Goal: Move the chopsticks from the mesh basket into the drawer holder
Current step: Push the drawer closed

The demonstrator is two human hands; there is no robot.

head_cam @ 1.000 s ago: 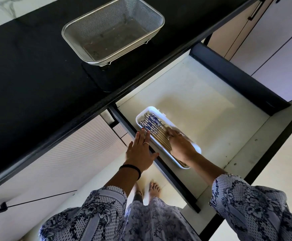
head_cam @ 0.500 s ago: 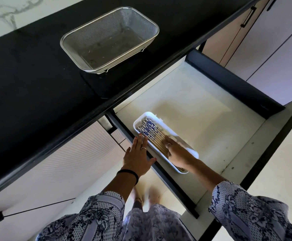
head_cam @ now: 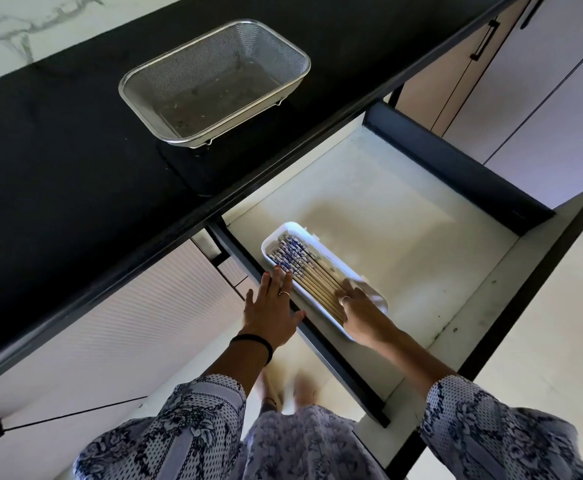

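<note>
I found the mesh basket (head_cam: 214, 83) empty on the worktop (head_cam: 58, 161); chopsticks (head_cam: 304, 268) lay in the holder (head_cam: 276, 233) at the drawer's (head_cam: 404, 237) left edge. My left hand (head_cam: 269, 313) rested flat, unclenched; the right hand (head_cam: 359, 306) seemingly pressed them, grip unclear. Next: closing the drawer.

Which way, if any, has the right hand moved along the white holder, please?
Yes: the right hand slid back toward the holder's near end, uncovering more chopsticks.

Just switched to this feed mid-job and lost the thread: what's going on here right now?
A person stands at an open drawer under a black counter. The chopsticks already lie in the white holder inside it. The right hand rests on their plain ends, seemingly evening them up, while the left hand lies flat, open, along the drawer's side edge. The mesh basket on the counter looks empty.
</note>
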